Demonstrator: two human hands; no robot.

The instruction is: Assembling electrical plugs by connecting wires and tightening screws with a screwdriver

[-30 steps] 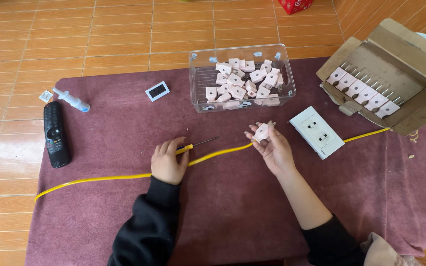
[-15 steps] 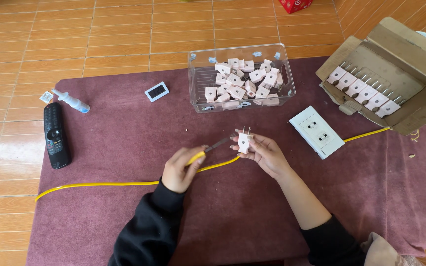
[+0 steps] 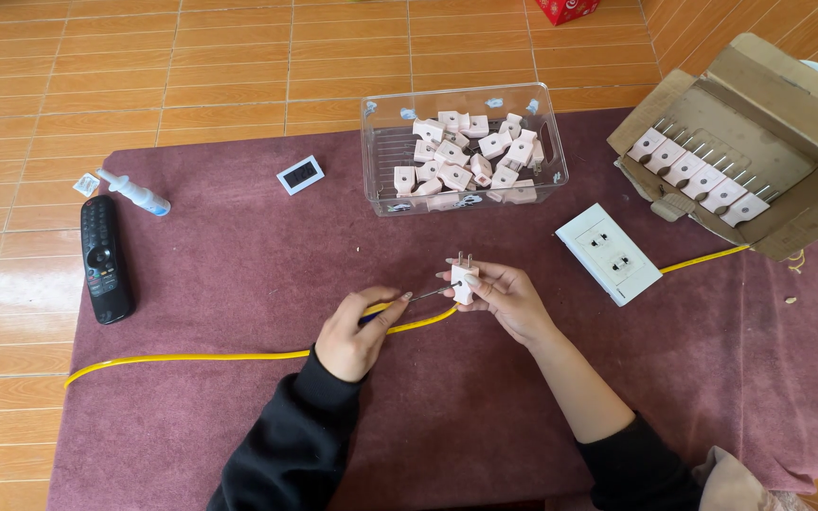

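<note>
My right fingers (image 3: 485,279) pinch a pink plug (image 3: 464,280), prongs up; my left hand (image 3: 357,331) grips a screwdriver (image 3: 407,303). Its tip, apart a second ago, now meets the plug's side between my hands: I judge screw work begins.

The left hand (image 3: 357,331) covers the handle of the thin screwdriver (image 3: 428,294), and its tip is too small to judge against the pale pink plug (image 3: 464,280). The red box (image 3: 565,8) is cut off by the top edge
</note>
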